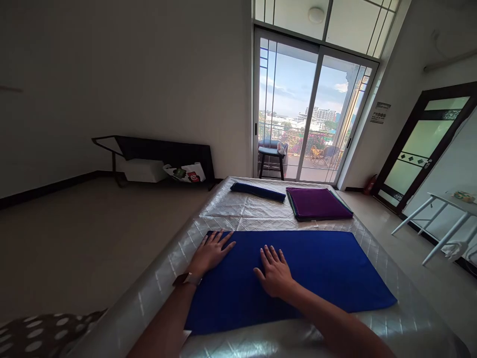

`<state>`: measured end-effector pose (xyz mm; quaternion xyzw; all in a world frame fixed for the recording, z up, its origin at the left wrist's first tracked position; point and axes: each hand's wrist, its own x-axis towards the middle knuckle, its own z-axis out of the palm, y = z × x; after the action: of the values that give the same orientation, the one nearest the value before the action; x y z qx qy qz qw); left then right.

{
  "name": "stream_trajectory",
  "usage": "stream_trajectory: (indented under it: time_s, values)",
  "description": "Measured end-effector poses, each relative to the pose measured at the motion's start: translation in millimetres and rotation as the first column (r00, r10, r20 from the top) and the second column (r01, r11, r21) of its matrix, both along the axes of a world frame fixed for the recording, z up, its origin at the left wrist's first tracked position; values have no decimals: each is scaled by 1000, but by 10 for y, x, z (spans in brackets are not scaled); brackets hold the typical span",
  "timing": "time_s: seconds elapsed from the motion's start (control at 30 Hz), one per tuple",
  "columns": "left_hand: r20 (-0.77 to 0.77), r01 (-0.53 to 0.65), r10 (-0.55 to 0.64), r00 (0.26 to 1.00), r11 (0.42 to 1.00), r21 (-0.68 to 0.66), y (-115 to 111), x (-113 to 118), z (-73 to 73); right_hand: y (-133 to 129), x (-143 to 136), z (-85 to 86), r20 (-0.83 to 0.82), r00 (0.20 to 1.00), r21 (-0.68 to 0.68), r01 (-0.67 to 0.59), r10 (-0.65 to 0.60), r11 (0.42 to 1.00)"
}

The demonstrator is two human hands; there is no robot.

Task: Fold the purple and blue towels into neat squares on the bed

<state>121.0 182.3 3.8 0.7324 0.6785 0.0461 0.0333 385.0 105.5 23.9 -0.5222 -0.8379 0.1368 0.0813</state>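
Cloth [324, 268] in deep blue lies spread on a silvery quilted cover [253, 215]; the right hand [275, 273] rests palm-down left of its middle, fingers slightly parted, and the left hand [213, 252], wearing a watch [188, 279], lies wide-fingered at its far left corner. Beyond sit a purple folded stack [320, 204] and a dark narrow bundle [257, 192], then sliding glass doors [286, 109]
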Motion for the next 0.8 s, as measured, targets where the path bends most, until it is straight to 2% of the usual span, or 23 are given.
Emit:
stream_trajectory:
  time_s: [0.07,0.13,0.27,0.4,0.43,0.53,0.6,0.67,0.73,0.8]
  values:
    - [-11,5,-5,1000,1000,-15,-18,15,40,-26,134,26,15,999,-16,44,-44,999]
    - [-16,12,-13,1000,999,-32,-29,23,70,-37,393,40,53,993,-30,107,-105,994]
    - [4,1,0,1000,999,-38,-29,28,85,-55,1187,-43,168,940,-1,303,-299,953]
    - [21,-6,6,1000,1000,-26,-28,36,78,-112,2176,-175,236,814,93,525,-531,846]
    - [19,-5,5,1000,1000,-28,-29,38,79,-136,2403,-187,238,767,138,580,-596,802]
    - [4,-10,10,1000,999,-38,-31,41,83,-208,2917,-167,226,663,214,681,-713,701]
    - [-3,-18,18,1000,999,-32,-29,41,84,-231,3090,-132,222,633,227,706,-742,671]
    - [-4,-19,19,1000,999,-26,-28,41,86,-216,3112,-94,218,610,233,725,-762,648]
    - [-4,-18,18,1000,999,-27,-28,41,89,-168,2961,-42,222,603,230,731,-766,643]
    - [-9,-17,16,1000,999,-39,-31,41,95,-111,2621,41,236,651,219,688,-722,692]
